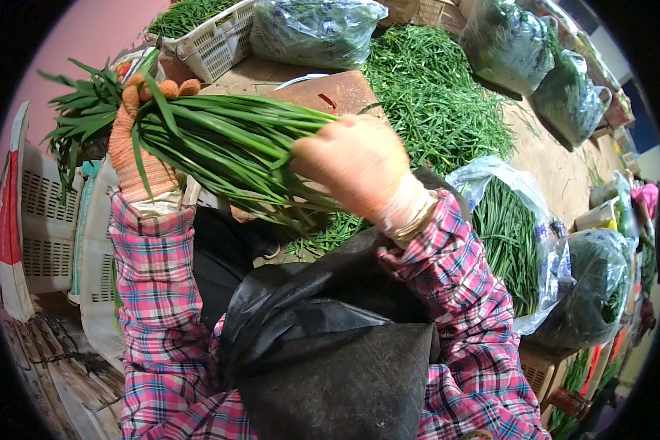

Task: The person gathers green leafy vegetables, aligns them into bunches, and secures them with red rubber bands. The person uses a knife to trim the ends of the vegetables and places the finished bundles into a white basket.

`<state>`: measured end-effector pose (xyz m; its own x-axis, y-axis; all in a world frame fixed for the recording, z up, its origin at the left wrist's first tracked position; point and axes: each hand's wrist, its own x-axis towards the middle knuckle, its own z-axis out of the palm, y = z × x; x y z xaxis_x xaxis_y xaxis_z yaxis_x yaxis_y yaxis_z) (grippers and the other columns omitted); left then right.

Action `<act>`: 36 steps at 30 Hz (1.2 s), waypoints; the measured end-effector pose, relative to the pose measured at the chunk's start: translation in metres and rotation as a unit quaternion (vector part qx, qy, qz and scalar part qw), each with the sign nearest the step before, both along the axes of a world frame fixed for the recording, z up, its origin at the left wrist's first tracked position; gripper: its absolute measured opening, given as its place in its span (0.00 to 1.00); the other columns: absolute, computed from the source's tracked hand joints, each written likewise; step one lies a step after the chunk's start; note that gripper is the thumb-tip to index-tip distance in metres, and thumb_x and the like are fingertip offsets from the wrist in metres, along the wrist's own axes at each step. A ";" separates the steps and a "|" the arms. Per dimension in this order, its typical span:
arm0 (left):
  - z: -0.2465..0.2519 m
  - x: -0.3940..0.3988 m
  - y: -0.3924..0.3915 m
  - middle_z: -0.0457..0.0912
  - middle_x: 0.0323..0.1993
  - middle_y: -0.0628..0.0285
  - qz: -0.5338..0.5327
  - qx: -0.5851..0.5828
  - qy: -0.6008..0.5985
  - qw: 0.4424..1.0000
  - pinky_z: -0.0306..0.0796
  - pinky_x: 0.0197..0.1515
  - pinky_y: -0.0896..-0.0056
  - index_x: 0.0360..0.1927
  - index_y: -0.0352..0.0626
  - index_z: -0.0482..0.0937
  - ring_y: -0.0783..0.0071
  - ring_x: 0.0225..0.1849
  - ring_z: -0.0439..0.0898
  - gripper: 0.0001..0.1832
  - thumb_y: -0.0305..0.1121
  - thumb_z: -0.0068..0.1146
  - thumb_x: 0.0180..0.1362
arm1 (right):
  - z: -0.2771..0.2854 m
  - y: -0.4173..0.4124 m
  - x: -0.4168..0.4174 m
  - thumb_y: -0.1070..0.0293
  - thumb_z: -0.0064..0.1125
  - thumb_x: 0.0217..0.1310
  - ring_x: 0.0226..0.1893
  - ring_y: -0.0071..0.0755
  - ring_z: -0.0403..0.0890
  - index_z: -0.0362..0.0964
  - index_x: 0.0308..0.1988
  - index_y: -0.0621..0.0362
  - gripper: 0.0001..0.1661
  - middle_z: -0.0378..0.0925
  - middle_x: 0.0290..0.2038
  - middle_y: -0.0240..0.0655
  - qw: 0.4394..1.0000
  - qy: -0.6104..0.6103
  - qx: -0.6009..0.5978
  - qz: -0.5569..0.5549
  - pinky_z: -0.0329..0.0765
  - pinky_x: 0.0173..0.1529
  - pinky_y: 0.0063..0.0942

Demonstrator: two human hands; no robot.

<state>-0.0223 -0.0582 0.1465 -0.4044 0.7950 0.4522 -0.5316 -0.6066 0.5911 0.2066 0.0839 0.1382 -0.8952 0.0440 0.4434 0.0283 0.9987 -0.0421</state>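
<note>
My left hand, in an orange knitted glove, is wrapped around a bunch of long green garlic chives near its leafy end. The bunch lies crosswise in front of me, its loose tips hanging over at the left. At the bunch's other end is my right hand, slightly blurred, with its fingers curled in at the stalks. Whether it grips any stalks cannot be told. Beyond the bunch a reddish-brown block bears a small red strip.
A heap of loose greens covers the floor ahead. An open plastic bag of chives stands at the right, beside a filled bag. More filled bags stand farther off. White plastic crates are at the left. A black apron covers my lap.
</note>
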 end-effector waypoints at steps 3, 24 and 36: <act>0.002 -0.016 -0.018 0.81 0.37 0.50 0.084 -0.038 0.003 0.996 0.73 0.50 0.54 0.37 0.35 0.79 0.54 0.47 0.76 0.16 0.40 0.47 0.61 | -0.043 0.044 0.031 0.66 0.58 0.55 0.25 0.25 0.73 0.76 0.34 0.56 0.07 0.75 0.24 0.30 0.914 0.253 -0.290 -0.131 0.71 0.33 0.22; -0.010 -0.017 -0.032 0.76 0.31 0.64 0.020 0.016 -0.123 0.992 0.69 0.50 0.57 0.41 0.41 0.76 0.62 0.41 0.73 0.10 0.32 0.54 0.57 | -0.063 0.077 0.093 0.63 0.57 0.54 0.23 0.21 0.73 0.75 0.37 0.62 0.14 0.75 0.23 0.29 0.752 -0.019 -0.635 -0.176 0.72 0.30 0.21; 0.007 0.020 0.018 0.81 0.32 0.53 0.007 -0.106 0.024 0.994 0.77 0.43 0.53 0.39 0.39 0.76 0.51 0.39 0.80 0.14 0.40 0.48 0.62 | -0.018 0.041 0.020 0.57 0.63 0.51 0.48 0.34 0.76 0.64 0.54 0.66 0.34 0.76 0.45 0.45 0.848 0.026 -0.526 0.061 0.71 0.51 0.28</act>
<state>-0.0027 -0.0401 0.1532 -0.3980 0.8691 0.2936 -0.4915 -0.4722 0.7317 0.2266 0.1251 0.1198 -0.9021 0.3477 0.2555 -0.1021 0.4034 -0.9093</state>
